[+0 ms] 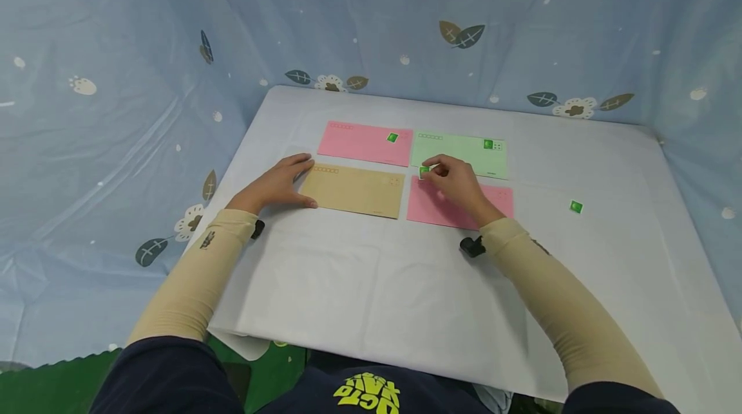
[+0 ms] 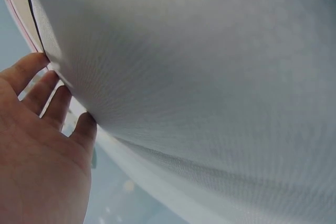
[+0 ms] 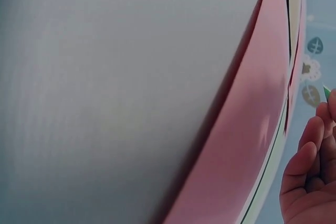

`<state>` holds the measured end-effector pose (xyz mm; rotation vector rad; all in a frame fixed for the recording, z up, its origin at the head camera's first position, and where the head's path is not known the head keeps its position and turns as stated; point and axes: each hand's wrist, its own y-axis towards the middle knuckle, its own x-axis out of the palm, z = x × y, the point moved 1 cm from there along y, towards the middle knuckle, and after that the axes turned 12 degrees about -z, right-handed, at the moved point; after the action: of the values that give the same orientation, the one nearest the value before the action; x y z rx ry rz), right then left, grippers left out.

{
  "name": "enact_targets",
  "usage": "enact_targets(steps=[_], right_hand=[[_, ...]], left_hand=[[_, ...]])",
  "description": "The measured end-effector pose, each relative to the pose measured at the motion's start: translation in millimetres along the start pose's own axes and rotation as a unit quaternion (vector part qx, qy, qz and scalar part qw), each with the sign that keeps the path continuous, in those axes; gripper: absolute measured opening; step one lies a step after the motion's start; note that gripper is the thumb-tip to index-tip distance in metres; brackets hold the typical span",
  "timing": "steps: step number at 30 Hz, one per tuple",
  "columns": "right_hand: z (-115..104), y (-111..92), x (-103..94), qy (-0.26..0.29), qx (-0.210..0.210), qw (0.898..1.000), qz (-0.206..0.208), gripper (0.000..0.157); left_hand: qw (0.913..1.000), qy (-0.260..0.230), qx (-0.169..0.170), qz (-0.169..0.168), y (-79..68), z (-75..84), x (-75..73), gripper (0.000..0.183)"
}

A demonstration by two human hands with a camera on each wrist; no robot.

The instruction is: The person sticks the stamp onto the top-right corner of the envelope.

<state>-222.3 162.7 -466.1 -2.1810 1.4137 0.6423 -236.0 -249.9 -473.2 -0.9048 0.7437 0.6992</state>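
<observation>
In the head view my left hand [image 1: 281, 183] rests at the left end of the tan envelope [image 1: 353, 190], fingers spread and straight, thumb and fingertips at its edge. My right hand [image 1: 456, 185] pinches a small green stamp [image 1: 424, 171] between thumb and fingertips, above the nearer pink envelope [image 1: 493, 198]. In the right wrist view a corner of the green stamp [image 3: 326, 93] peeks out over the fingertips. The tan envelope carries a printed stamp box at its upper right, with no stamp on it.
Behind lie another pink envelope [image 1: 365, 143], bearing a tilted green stamp [image 1: 392, 138], and a light green envelope [image 1: 458, 159] with a green stamp [image 1: 489, 144] by its printed box. One loose stamp [image 1: 576, 207] lies on the white tabletop [image 1: 371, 272] at right.
</observation>
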Motion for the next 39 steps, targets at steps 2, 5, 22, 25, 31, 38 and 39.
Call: enact_targets(steps=[2,5,22,25,31,38,39], right_hand=[[-2,1,2.1,0.002,-0.001,1.000,-0.004,0.027],[-5,4,5.8,0.003,0.002,1.000,-0.011,0.026],[-20,18,28.5,-0.002,-0.013,0.999,-0.039,0.024],[-22,20,30.9,-0.001,-0.012,0.999,-0.044,0.025],[-25,25,37.9,0.003,-0.013,0.999,-0.052,0.025],[-31,29,45.2,0.000,-0.016,0.998,-0.058,0.023],[-32,30,45.8,-0.002,-0.015,0.998,-0.058,0.023]], left_hand=[[1.0000,0.001,0.000,0.000,0.8,-0.2,0.0,0.121],[1.0000,0.000,0.000,0.002,1.3,0.2,-0.4,0.121],[1.0000,0.008,-0.004,0.000,1.6,-3.9,-0.1,0.121],[1.0000,0.005,-0.001,-0.001,1.1,-1.6,-1.3,0.121],[1.0000,0.007,-0.004,-0.002,1.3,2.2,-1.9,0.119],[0.9999,0.010,-0.010,-0.002,0.7,0.5,-0.9,0.120],[0.9999,0.010,-0.011,-0.002,0.6,0.3,-0.9,0.120]])
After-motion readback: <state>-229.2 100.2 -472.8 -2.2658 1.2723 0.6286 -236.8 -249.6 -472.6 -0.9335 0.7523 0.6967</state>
